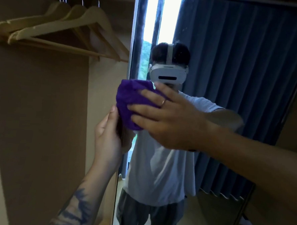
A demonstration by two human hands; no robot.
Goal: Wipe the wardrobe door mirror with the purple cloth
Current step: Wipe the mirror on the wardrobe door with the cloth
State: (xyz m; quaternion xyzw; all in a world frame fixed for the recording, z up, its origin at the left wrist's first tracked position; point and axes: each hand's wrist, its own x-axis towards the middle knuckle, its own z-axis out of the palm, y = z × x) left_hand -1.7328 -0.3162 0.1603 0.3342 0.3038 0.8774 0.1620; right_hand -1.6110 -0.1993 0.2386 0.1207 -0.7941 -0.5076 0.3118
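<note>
Pressing bunched purple cloth [132, 101] against glassy mirror [234, 65].

The cloth [132, 101] is a deep purple. On the left, the wooden hangers [71, 29] are pale beige, with silver hooks, against the tan-brown wardrobe wall [39, 114]. The mirror [233, 82] reflects a dark blue pleated curtain, a white shirt, grey shorts and a white headset. The right hand [170, 117] wears a gold-coloured ring [163, 102]; the left forearm [79, 200] carries a dark blue-black tattoo.
</note>
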